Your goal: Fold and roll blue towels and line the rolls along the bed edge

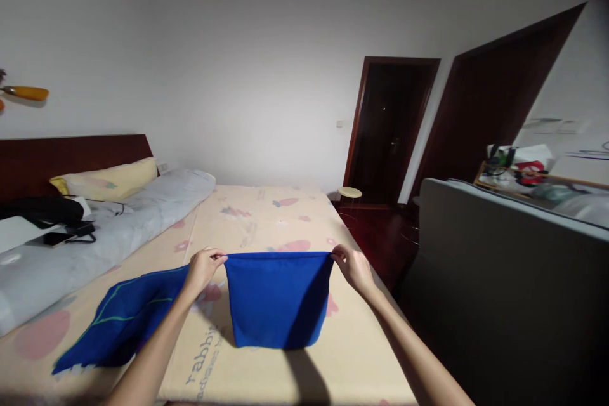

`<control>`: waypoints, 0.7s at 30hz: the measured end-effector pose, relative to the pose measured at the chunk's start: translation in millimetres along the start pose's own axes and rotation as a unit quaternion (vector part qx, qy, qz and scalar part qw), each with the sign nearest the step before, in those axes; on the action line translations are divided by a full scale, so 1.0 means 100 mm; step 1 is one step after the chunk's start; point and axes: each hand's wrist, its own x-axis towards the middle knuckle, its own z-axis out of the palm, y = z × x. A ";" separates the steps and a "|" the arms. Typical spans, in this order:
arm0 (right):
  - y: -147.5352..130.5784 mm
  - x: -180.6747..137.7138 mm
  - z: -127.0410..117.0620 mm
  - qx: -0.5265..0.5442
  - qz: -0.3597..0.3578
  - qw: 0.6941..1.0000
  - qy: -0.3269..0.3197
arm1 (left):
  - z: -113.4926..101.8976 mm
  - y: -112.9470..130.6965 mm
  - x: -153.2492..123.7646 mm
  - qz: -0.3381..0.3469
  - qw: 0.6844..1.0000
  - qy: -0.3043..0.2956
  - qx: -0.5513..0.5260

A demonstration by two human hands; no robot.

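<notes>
A blue cloth (278,298) hangs folded in the air above the bed (304,216), stretched flat between both hands. My left hand (203,268) pinches its upper left corner, fingers closed. My right hand (351,265) pinches the upper right corner the same way. The cloth's lower edge reaches the yellow patterned sheet. A second blue garment with green piping (124,320) lies flat on the sheet, under my left forearm.
A rolled grey quilt (95,235) runs along the left of the bed, with a yellow pillow (111,181) and dark items (47,216) near the headboard. A grey sofa back (504,254) stands on the right. A small round stool (349,193) sits by the dark doorway (390,127).
</notes>
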 end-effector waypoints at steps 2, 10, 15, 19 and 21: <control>0.07 0.13 0.08 0.005 0.009 1.000 0.001 | 0.07 -0.03 0.10 0.010 1.000 -0.003 0.015; 0.27 0.78 0.43 0.113 0.064 0.992 -0.001 | 0.50 0.13 0.71 0.000 0.998 0.001 0.070; 0.36 0.93 0.41 0.150 0.007 0.987 0.059 | 0.63 0.16 0.85 0.047 0.997 0.031 0.056; 0.66 0.62 0.35 0.138 -0.007 0.990 0.027 | 0.68 -0.23 0.46 0.058 0.994 0.042 0.085; 0.90 0.29 0.37 0.122 0.000 0.992 -0.010 | 0.71 -0.51 0.10 0.054 0.992 0.021 0.113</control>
